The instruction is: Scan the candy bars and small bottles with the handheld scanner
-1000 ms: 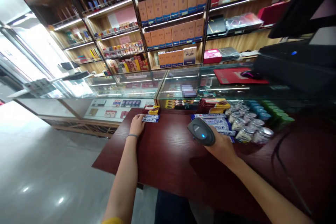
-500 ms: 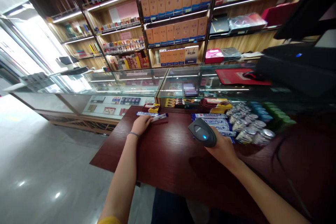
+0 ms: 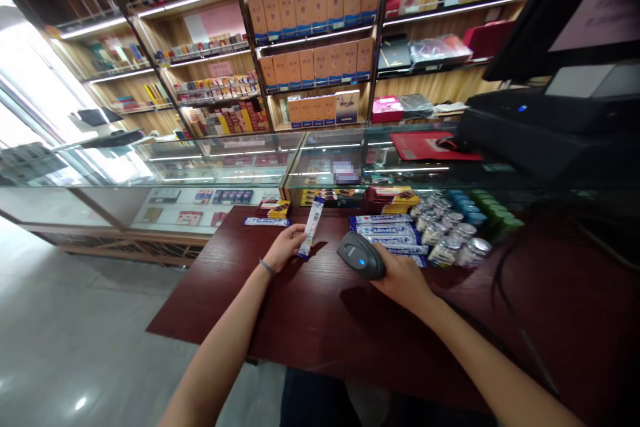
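My left hand (image 3: 286,247) grips a long blue-and-white candy pack (image 3: 311,227) and holds it upright above the dark red wooden counter (image 3: 320,320). My right hand (image 3: 403,277) is closed round a grey handheld barcode scanner (image 3: 361,255) with a blue light, its head turned toward the pack. Another blue-and-white pack (image 3: 267,221) lies flat at the counter's far left, beside yellow-and-red bars (image 3: 277,209). A stack of similar blue packs (image 3: 383,230) lies just beyond the scanner.
Small jars with silver lids (image 3: 453,240) and blue and green tins (image 3: 487,210) stand at the right. A glass display case (image 3: 300,167) runs behind the counter, with a black register (image 3: 545,127) on it. Shelves of boxes (image 3: 315,27) fill the back wall.
My left hand picked one blue-and-white pack off the counter, drew it right and stood it upright near the scanner. The scanner hand shifted slightly left toward it.
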Action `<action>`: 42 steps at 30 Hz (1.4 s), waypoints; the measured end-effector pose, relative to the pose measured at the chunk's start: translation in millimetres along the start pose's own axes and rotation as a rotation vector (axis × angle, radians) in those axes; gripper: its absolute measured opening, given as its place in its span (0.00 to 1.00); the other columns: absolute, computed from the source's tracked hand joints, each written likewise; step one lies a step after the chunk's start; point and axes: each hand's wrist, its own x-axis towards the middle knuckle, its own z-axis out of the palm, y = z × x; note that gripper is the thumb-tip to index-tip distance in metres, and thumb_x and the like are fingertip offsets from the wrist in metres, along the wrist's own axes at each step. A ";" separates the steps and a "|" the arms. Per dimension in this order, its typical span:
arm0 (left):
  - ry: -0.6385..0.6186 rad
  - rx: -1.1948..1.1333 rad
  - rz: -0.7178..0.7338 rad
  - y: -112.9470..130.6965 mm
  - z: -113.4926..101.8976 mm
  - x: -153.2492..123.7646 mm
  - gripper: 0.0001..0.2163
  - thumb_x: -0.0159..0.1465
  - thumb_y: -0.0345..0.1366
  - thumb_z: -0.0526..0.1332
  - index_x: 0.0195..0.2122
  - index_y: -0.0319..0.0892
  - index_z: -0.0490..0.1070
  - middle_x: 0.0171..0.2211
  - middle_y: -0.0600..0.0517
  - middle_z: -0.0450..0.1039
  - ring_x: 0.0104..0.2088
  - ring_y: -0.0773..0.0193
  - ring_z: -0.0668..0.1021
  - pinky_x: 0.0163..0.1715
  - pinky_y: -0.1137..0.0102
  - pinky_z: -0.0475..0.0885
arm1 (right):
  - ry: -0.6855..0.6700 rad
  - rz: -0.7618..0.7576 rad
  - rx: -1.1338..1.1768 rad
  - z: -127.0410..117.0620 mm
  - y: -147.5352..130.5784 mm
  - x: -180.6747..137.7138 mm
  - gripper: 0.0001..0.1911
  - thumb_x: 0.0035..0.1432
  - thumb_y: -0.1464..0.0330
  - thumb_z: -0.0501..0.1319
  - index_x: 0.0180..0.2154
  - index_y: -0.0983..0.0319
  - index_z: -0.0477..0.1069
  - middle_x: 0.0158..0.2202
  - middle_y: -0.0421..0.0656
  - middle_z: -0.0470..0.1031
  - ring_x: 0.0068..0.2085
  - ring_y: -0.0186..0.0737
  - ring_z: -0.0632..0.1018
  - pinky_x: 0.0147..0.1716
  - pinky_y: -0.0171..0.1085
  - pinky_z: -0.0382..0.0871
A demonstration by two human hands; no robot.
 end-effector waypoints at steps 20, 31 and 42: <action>-0.026 0.281 0.265 6.9 12.9 14.4 0.17 0.56 0.44 0.68 0.41 0.40 0.72 0.40 0.48 0.78 0.40 0.62 0.78 0.41 0.70 0.71 | 0.332 0.342 0.053 -33.4 26.0 11.6 0.21 0.51 0.58 0.64 0.46 0.55 0.65 0.27 0.40 0.78 0.28 0.50 0.80 0.24 0.37 0.62; 0.002 1.091 0.651 30.4 119.2 45.5 0.09 0.59 0.31 0.63 0.41 0.45 0.75 0.42 0.48 0.78 0.46 0.54 0.77 0.49 0.62 0.69 | 0.638 0.456 0.237 -67.8 48.5 12.9 0.23 0.51 0.57 0.63 0.47 0.58 0.65 0.36 0.47 0.79 0.38 0.51 0.80 0.34 0.42 0.71; -0.053 1.245 0.757 11.3 171.1 74.3 0.09 0.60 0.28 0.60 0.41 0.44 0.75 0.40 0.46 0.77 0.45 0.54 0.76 0.48 0.62 0.69 | 0.754 0.477 0.334 -78.6 55.8 12.5 0.24 0.50 0.57 0.64 0.47 0.59 0.65 0.36 0.48 0.79 0.39 0.51 0.80 0.35 0.42 0.72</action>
